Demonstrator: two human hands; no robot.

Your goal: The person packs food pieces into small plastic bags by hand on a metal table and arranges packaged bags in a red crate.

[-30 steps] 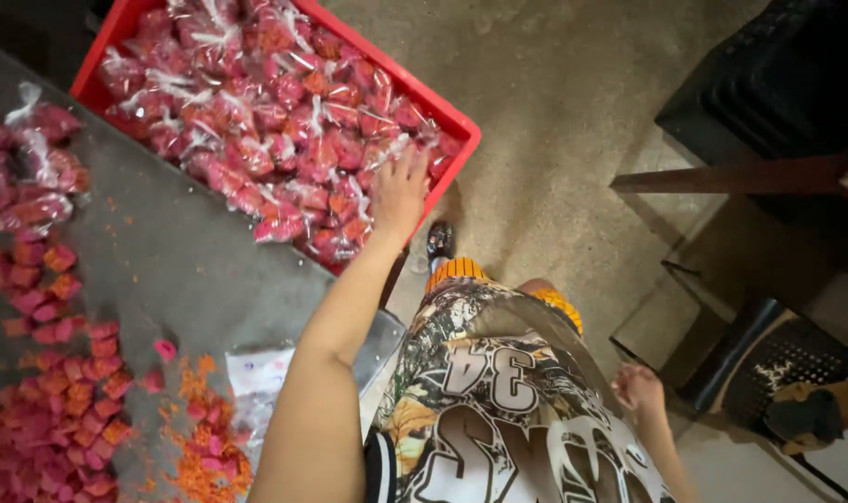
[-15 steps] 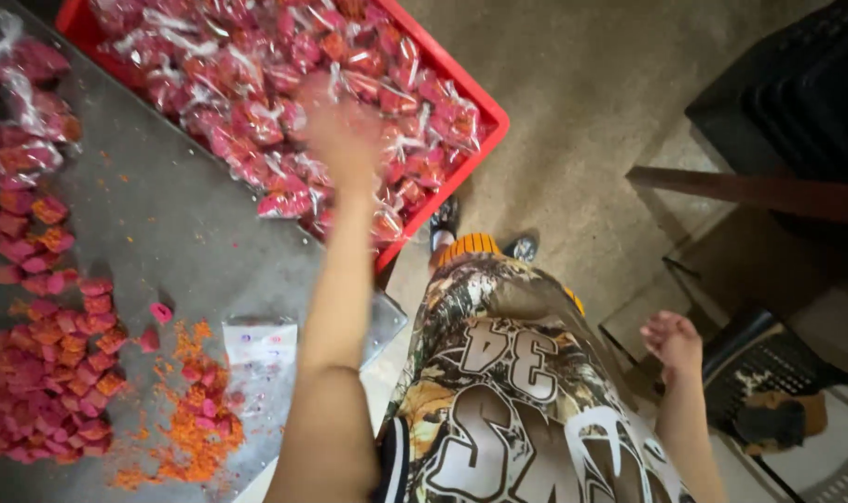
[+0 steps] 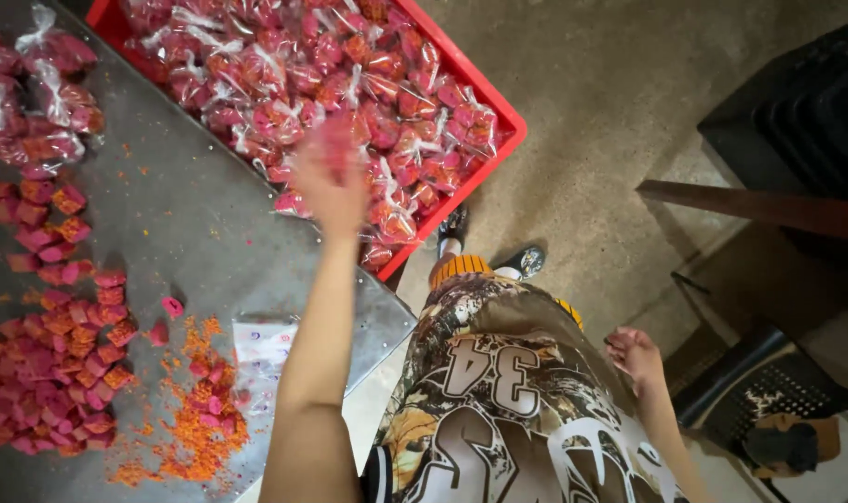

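My left hand (image 3: 331, 182) reaches forward, blurred by motion, over the near edge of a red plastic crate (image 3: 500, 104). The crate is heaped with small tied clear bags of pink and orange pieces (image 3: 284, 84). The blur hides whether the fingers hold a bag. My right hand (image 3: 636, 359) hangs by my side over the floor, with fingers loosely curled and nothing in them. On the grey metal table (image 3: 191, 219) lies a pile of loose pink and orange cubes (image 3: 51, 373), with orange crumbs (image 3: 196, 438) beside it.
More filled bags (image 3: 42, 93) lie on the table's far left. A flat stack of empty clear bags (image 3: 261, 349) lies near the table's edge. A wooden bar (image 3: 759, 210), a black perforated seat (image 3: 769, 382) and a dark crate (image 3: 797, 112) stand to the right on the concrete floor.
My left hand has swung left from the crate's right corner to its near edge beside the table. My right hand has risen slightly at my side.
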